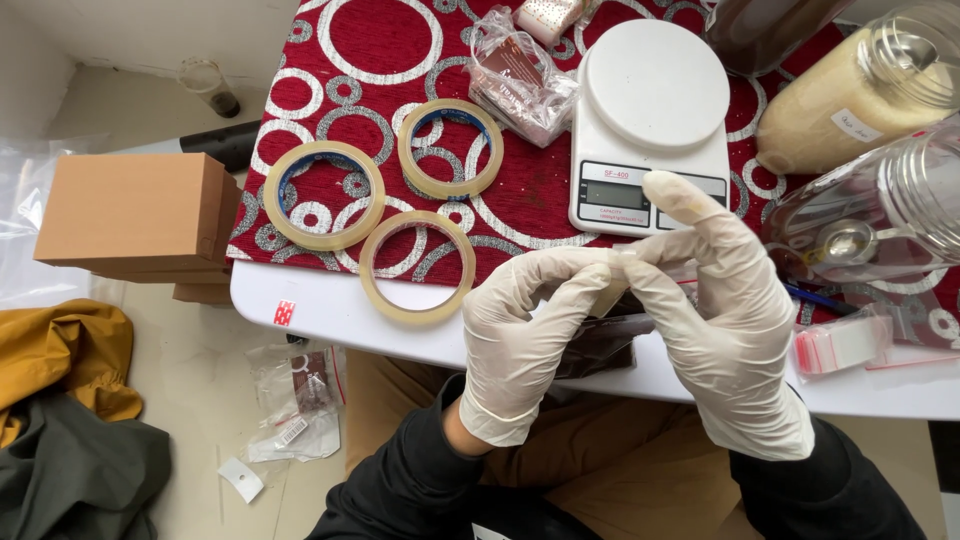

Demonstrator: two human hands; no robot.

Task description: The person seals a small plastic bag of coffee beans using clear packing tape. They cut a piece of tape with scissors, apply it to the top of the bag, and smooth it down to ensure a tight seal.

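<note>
White table edge (pixel 330 310) under a red cloth with silver rings (pixel 540 190), pale floor below. Three rolls of clear tape (pixel 418 267) lying flat on the cloth; white kitchen scale (pixel 652 110) just behind the hands; clear plastic jars (pixel 860 90) lying on their sides to the right, a metal spoon (pixel 845 243) inside the nearer one. Brown cardboard boxes (pixel 135 210) stacked off the table's left edge, empty plastic wrappers (pixel 298 400) on the floor.

Both hands gloved in white. Left hand (pixel 525 335) and right hand (pixel 725 330) meeting above the table's near edge, fingertips (pixel 600 262) pinched together on the top edge of a small dark plastic pouch (pixel 600 340), right forefinger lifted clear. Pouch hanging between the palms, mostly hidden; whether a strip of tape is also in the pinch, impossible to tell.

Probably light, thin and limp; film likely slippery against gloves. Best gripped along the flat upper edge, not the soft middle.
</note>
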